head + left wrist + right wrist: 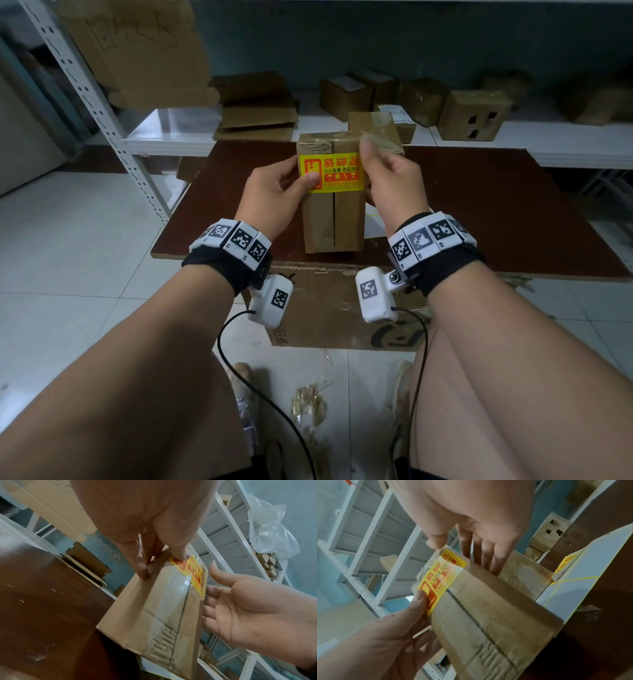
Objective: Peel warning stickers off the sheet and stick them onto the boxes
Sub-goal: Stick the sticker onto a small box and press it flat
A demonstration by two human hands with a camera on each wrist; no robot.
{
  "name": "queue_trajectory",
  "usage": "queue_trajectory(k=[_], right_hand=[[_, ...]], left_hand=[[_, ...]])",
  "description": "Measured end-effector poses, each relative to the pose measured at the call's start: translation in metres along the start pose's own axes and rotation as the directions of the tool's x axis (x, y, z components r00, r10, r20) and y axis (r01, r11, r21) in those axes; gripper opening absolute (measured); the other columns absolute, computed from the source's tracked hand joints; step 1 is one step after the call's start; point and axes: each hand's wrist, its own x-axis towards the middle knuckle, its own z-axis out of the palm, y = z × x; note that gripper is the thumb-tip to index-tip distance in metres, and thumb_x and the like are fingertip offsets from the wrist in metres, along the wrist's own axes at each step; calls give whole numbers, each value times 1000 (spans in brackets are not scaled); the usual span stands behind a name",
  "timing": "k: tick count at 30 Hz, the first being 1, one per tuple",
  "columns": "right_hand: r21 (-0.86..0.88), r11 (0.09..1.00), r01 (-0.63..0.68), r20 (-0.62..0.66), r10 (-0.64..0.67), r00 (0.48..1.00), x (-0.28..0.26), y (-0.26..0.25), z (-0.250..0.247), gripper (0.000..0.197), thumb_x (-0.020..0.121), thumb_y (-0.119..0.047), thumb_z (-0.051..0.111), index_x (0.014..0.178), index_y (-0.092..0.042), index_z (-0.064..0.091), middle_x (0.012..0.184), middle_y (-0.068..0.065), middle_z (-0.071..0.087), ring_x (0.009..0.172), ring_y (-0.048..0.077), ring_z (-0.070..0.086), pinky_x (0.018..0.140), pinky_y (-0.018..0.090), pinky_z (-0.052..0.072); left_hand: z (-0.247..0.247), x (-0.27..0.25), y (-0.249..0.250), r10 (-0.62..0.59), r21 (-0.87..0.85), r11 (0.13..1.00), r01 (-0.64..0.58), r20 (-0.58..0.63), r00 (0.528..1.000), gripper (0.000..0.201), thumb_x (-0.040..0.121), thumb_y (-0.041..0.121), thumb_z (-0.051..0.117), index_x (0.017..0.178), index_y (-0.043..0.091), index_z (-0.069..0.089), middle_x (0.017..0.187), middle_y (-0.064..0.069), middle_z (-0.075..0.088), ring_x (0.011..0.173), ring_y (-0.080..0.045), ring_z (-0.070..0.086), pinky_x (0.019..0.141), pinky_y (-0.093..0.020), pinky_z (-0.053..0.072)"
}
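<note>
On the left stands a white perforated metal rack (102, 113) over pale floor tiles (68, 240), with folded cardboard (257, 106) on its far white shelf (171, 126), and to the right a dark brown surface (496, 212) fronts a far row of about five cardboard cartons (474, 114). One taped box (330, 212) stands near the middle of the surface with one yellow warning sticker (337, 171) across its near face. The left hand (274, 192) has its grip clamped on the box's left edge, thumb pressing the sticker, the right hand (394, 178) has fingers straight against the box's right side, and one white sticker sheet (583, 574) lies just right of the box.
</note>
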Motion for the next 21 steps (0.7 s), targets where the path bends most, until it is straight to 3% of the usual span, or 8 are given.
queue_trajectory(k=[3, 5, 8, 11, 13, 15, 17, 21], right_hand=[[14, 1000, 7, -4, -7, 1000, 2, 1, -4, 21, 98, -50, 73, 107, -32, 77, 109, -5, 83, 106, 12, 78, 102, 45, 61], [26, 1000, -4, 4, 4, 1000, 3, 1, -6, 18, 102, -45, 70, 106, -30, 78, 109, -1, 83, 106, 17, 79, 103, 47, 61], [48, 998, -47, 8, 47, 999, 4, -1, -7, 36, 105, -49, 63, 95, -20, 82, 111, 14, 81, 112, 34, 76, 101, 59, 59], [80, 995, -59, 27, 57, 998, 4, -1, -8, 29, 95, -52, 75, 102, -25, 82, 108, 1, 84, 107, 21, 79, 101, 51, 61], [75, 997, -32, 18, 31, 999, 6, 2, -7, 49, 85, -57, 81, 120, -21, 79, 113, -3, 83, 110, 15, 78, 102, 46, 61], [62, 998, -12, 14, 11, 1000, 8, 4, -7, 44, 92, -52, 77, 123, -21, 79, 113, -3, 83, 110, 14, 78, 103, 47, 61], [67, 997, -33, 38, 30, 999, 7, 3, -8, 29, 98, -47, 73, 114, -24, 80, 109, -2, 84, 107, 16, 79, 102, 50, 61], [-109, 994, 16, -10, -17, 1000, 8, 4, -8, 75, 66, -66, 91, 125, -24, 72, 120, -7, 79, 114, 11, 74, 101, 44, 62]], left_hand=[[3, 0, 0, 3, 4, 1000, -3, 5, 1000, 31, 107, 27, 63, 138, 25, 70, 100, 28, 73, 85, 17, 67, 74, -6, 51], [4, 1, -2, -19, -6, 1000, 19, 0, 1000, 32, 110, 28, 57, 141, 27, 68, 101, 28, 73, 91, 15, 68, 79, -10, 54], [2, 2, -4, -26, -4, 1000, 26, 52, 998, 37, 114, 28, 49, 148, 29, 62, 109, 28, 73, 104, 14, 66, 92, -23, 57], [1, 4, -4, -17, 6, 1000, 16, 124, 992, 40, 112, 19, 52, 150, 29, 58, 110, 32, 70, 104, 21, 64, 93, -13, 53], [0, 5, -6, -10, 2, 1000, 10, 145, 989, 44, 111, 15, 53, 153, 28, 56, 114, 30, 70, 108, 17, 65, 96, -15, 54], [-2, 7, -10, -45, -22, 999, 49, 174, 984, 49, 111, 12, 51, 158, 27, 51, 122, 21, 72, 113, 8, 66, 96, -19, 57], [-6, 9, -16, -63, -57, 995, 76, 212, 975, 54, 110, 6, 51, 159, 28, 48, 128, 15, 72, 117, 3, 65, 96, -21, 57], [-10, 5, -15, 37, -83, 996, -16, 256, 966, 57, 101, 5, 67, 155, 19, 55, 140, 7, 71, 133, -7, 64, 114, -33, 51]])
